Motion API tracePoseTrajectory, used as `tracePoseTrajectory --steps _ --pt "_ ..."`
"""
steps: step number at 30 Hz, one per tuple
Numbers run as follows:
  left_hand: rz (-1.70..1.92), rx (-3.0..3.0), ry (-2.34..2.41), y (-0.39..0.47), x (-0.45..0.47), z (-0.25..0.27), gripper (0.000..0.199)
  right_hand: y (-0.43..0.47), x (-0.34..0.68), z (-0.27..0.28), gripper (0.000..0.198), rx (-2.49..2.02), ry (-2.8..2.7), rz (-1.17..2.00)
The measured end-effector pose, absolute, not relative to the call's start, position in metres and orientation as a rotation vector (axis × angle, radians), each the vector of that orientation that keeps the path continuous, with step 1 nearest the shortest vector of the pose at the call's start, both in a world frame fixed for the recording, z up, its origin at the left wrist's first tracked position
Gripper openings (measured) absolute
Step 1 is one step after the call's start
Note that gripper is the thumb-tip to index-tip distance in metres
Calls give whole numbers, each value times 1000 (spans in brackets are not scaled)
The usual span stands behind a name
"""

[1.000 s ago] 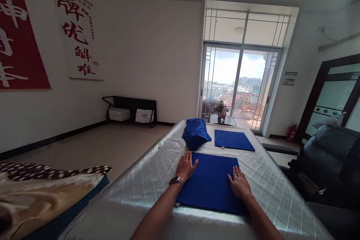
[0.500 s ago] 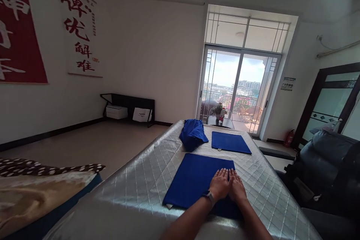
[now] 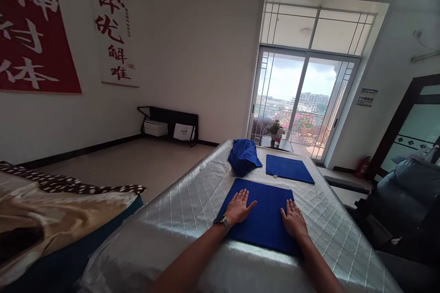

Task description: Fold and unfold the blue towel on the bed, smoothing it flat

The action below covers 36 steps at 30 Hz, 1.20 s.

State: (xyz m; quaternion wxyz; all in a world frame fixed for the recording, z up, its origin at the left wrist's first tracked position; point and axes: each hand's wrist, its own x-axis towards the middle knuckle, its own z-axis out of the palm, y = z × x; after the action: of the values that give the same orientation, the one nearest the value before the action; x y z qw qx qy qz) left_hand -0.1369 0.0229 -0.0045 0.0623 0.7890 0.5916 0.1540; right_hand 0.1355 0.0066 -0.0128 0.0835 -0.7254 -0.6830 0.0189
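Blue folded cloth lies flat on the near part of the quilted silver surface, the left hand spread palm-down on its left part with the thumb out and the right hand flat along its right edge, neither gripping anything. Smoothing looks like the step in hand, and the next move seems to call for light, even pressure, with a flat blue piece and a crumpled blue cloth lying beyond; in the previous frame both hands were together on the right half, whereas now they are apart
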Motion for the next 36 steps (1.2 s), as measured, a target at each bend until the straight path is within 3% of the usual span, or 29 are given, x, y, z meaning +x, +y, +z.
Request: tracePoseTrajectory --steps 13,22,30,36 --pt "485 2320 1977 21 -175 -11 94 -12 127 5 65 -2045 -2086 -91" --pt "490 2325 1978 19 -175 -11 94 -41 128 -19 73 -2149 -2058 127" --pt "537 2294 2131 13 -162 -4 87 -53 125 -13 72 -2100 -2069 132" --pt "620 2580 1564 -20 -56 -4 77 -55 126 -13 68 -2091 -2105 90"
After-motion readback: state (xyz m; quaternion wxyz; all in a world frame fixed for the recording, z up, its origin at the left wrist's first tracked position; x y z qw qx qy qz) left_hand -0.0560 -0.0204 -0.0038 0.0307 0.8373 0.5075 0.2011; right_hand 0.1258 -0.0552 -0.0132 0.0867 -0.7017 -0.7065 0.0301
